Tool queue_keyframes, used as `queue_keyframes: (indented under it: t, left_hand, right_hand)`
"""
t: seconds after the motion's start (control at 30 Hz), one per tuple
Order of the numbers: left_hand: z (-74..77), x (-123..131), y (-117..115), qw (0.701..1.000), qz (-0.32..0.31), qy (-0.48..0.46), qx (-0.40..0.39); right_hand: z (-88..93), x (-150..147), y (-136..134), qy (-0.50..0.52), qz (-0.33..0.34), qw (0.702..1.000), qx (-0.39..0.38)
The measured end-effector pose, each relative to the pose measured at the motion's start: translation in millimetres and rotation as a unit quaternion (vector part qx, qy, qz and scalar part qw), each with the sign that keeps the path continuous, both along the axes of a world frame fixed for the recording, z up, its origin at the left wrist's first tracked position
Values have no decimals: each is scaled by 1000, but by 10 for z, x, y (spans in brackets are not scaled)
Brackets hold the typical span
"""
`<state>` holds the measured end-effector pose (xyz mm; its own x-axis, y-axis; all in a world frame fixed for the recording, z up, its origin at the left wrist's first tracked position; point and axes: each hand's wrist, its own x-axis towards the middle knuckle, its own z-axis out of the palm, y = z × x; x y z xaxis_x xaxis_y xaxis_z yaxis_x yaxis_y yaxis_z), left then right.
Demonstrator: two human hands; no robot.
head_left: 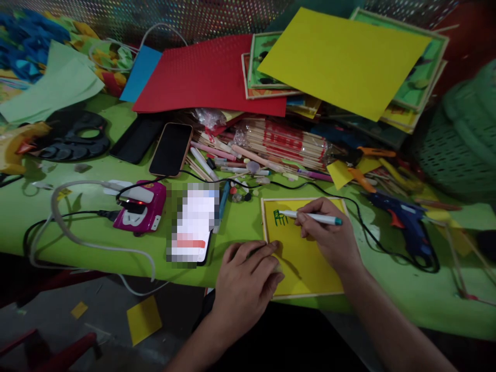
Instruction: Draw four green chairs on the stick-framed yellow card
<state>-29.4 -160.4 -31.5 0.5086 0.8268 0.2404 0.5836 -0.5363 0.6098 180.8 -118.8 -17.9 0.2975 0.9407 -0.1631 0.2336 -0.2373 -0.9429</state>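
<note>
A yellow card in a pale wooden frame (310, 268) lies at the near edge of the green table (240, 222). My right hand (329, 237) pinches a white pen with a teal end (310, 217); its tip touches green lettering at the card's upper left corner. My left hand (246, 279) rests on the card's left edge with its fingers curled and pressed down, holding the frame still.
A lit phone (194, 225) lies left of the card, beside a pink device (141, 209) with cables. A dark phone (171, 150), stick bundles (282, 142), a blue glue gun (406, 222), coloured sheets (344, 59) and a green basket (465, 134) crowd the table.
</note>
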Motion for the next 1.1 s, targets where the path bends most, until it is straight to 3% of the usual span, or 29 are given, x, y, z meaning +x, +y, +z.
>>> queue_keyframes:
  t: [0.47, 0.8, 1.1]
  left_hand:
    - [-7, 2, -9, 1000, -1, -6, -10]
    - [11, 13, -4, 1000, 3, 0, -12]
    - [-1, -3, -5, 1000, -4, 6, -19]
  right_hand:
    - [-64, 113, -21, 102, -11, 993, 57]
    - [45, 35, -30, 28, 16, 999, 4]
    - [6, 12, -28, 20, 22, 1000, -5]
